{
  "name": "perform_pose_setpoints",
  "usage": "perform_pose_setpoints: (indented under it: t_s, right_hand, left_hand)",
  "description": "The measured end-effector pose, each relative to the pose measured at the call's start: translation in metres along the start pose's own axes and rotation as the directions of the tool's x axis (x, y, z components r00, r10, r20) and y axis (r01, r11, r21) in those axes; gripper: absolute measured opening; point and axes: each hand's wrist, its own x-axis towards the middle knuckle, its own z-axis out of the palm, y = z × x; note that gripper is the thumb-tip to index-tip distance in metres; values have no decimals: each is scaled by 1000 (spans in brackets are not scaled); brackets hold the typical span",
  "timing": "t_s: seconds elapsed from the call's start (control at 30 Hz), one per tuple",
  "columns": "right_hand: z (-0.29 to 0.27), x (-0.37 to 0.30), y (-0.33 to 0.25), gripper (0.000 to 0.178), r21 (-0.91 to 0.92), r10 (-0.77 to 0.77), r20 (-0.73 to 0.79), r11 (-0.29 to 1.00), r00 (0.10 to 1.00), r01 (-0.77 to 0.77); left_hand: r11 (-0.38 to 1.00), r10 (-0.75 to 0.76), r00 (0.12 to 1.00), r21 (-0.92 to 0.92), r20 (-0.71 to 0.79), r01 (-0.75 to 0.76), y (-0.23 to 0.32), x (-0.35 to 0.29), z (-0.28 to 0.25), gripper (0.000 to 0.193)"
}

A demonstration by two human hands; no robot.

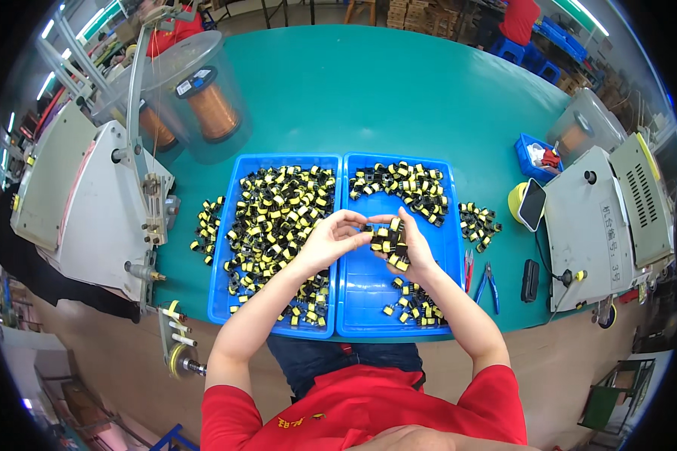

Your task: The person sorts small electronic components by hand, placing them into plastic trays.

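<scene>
My right hand (pixel 418 252) is closed around a small cluster of black bobbins with yellow tape bands (pixel 387 244), held over the right blue tray (pixel 365 282). Thumb and fingers of my left hand (pixel 334 239) pinch at a bobbin (pixel 368 228) on the cluster's left side. In the right tray, bobbins lie in a group at the far end (pixel 406 180) and another at the near right corner (pixel 417 307). Beside it, the left blue tray (pixel 278 160) is heaped with the same bobbins (pixel 282 218).
Loose bobbins lie outside both trays, left (pixel 208 225) and right (pixel 478 224). Red-handled tweezers (pixel 469 270), blue pliers (pixel 489 287) and a black case (pixel 530 280) lie right. Winding machines (pixel 101 210) (pixel 590 218) flank the green table (pixel 338 90); copper wire spools (pixel 210 109) stand far left.
</scene>
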Motion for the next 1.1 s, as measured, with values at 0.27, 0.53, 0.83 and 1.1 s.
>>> perform_pose_setpoints:
  t_s: [0.27,0.53,0.83,1.1]
  right_hand:
    - [-2,2,-2,59,-16,-51,-74,999,996,50]
    - [-3,2,6,51,-69,-33,71,997,997,38]
    - [8,1,6,49,-44,-56,5,997,998,56]
    - [-3,7,10,52,-119,75,-38,990,996,-79]
  left_hand:
    - [963,-44,999,-268,-20,37,1,1,-2,32]
    - [995,-92,996,44,-7,92,0,-1,5,33]
    - [999,-17,1000,28,-24,18,-4,-3,7,34]
    - [806,-99,986,-570,133,158,10,-1,-6,35]
